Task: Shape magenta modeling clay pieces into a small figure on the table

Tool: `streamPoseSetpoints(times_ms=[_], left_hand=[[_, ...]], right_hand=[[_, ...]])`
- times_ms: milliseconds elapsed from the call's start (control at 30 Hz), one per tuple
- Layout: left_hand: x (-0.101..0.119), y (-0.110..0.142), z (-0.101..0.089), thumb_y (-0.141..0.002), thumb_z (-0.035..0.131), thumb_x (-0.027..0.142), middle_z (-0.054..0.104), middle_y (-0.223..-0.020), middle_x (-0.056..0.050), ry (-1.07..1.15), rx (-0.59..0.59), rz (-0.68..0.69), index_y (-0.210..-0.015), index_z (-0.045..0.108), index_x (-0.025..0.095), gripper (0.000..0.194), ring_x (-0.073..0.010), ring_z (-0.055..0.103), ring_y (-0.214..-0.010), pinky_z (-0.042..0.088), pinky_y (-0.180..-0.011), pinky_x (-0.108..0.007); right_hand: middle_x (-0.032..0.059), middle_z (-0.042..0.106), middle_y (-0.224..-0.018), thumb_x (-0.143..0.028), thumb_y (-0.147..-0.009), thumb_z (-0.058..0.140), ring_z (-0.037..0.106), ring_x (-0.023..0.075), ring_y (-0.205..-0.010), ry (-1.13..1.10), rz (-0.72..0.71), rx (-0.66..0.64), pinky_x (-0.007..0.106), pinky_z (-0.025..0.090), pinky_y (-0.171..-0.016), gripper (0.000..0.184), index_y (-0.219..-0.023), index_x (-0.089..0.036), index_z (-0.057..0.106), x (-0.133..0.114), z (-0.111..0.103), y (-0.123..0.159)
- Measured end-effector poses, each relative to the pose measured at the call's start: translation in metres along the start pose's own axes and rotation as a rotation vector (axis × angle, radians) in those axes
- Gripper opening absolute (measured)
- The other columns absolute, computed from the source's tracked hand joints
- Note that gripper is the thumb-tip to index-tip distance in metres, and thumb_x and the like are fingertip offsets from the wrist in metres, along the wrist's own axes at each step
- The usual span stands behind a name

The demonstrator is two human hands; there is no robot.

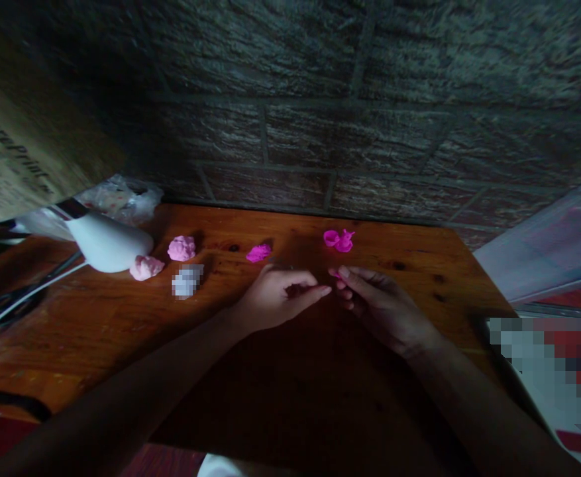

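Observation:
My left hand (pixel 275 298) and my right hand (pixel 377 301) meet over the middle of a wooden table (pixel 270 384), fingertips nearly touching. The right hand's fingers pinch a tiny pink bit of clay (pixel 336 274). The left hand's fingers are curled, thumb against forefinger; what they hold is hidden. Behind the hands lie a bright magenta clay lump (pixel 259 252) and a shaped magenta clay piece (pixel 338 240). Two pale pink clay lumps, one (pixel 181 248) and the other (pixel 146 267), sit further left.
A white rounded object (pixel 108 244) with a cable lies at the left, clear plastic wrap (pixel 121 197) behind it. A brick wall (pixel 350 112) backs the table. A cardboard box (pixel 16 146) stands far left. A clear plastic container (pixel 553 252) sits at the right.

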State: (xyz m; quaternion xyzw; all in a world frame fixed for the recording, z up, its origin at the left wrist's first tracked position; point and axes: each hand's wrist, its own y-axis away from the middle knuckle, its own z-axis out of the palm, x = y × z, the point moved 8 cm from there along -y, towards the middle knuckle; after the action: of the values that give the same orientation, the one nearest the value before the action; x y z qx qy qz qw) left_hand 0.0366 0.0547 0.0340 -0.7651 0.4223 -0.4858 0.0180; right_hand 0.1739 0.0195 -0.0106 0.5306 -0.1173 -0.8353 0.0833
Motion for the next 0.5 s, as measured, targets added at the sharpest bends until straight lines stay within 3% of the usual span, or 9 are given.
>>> streamPoseSetpoints(times_ms=[133, 300, 433, 500], left_hand=[[0.006, 0.004, 0.012, -0.095, 0.067, 0.033, 0.06, -0.054, 0.004, -0.16, -0.153, 0.107, -0.068, 0.068, 0.018, 0.031, -0.0086, 0.052, -0.051, 0.037, -0.054, -0.023], [0.008, 0.005, 0.015, -0.099, 0.062, 0.03, 0.065, -0.059, 0.003, -0.227, -0.177, 0.164, -0.074, 0.071, 0.017, 0.03, -0.0081, 0.056, -0.054, 0.039, -0.056, -0.021], [0.004, -0.001, -0.02, -0.099, 0.062, 0.029, 0.072, -0.069, 0.001, -0.368, 0.052, 0.189, -0.08, 0.073, 0.018, 0.025, -0.0109, 0.062, -0.06, 0.045, -0.062, -0.023], [-0.006, -0.005, -0.045, -0.098, 0.062, 0.03, 0.077, -0.082, -0.003, -0.5, 0.173, 0.101, -0.088, 0.074, 0.018, 0.02, -0.0164, 0.069, -0.076, 0.051, -0.077, -0.029]], right_hand=[[0.0, 0.076, -0.085, -0.037, -0.054, 0.1, 0.062, 0.0078, -0.072, -0.019, -0.019, 0.026, 0.019, 0.051, -0.066, 0.039, -0.087, -0.025, 0.085, -0.006, -0.006, 0.0], [-0.0003, 0.078, -0.08, -0.041, -0.061, 0.097, 0.067, 0.007, -0.068, -0.01, -0.006, -0.047, 0.018, 0.054, -0.066, 0.034, -0.087, -0.023, 0.084, 0.0, 0.001, -0.002], [0.0009, 0.081, -0.085, -0.037, -0.063, 0.097, 0.071, 0.0089, -0.073, -0.01, -0.001, -0.065, 0.019, 0.056, -0.068, 0.03, -0.086, -0.025, 0.083, 0.005, 0.002, -0.004], [0.0012, 0.081, -0.087, -0.036, -0.061, 0.098, 0.072, 0.0094, -0.075, -0.008, -0.004, -0.042, 0.02, 0.056, -0.07, 0.032, -0.087, -0.025, 0.083, 0.004, -0.001, -0.004]])
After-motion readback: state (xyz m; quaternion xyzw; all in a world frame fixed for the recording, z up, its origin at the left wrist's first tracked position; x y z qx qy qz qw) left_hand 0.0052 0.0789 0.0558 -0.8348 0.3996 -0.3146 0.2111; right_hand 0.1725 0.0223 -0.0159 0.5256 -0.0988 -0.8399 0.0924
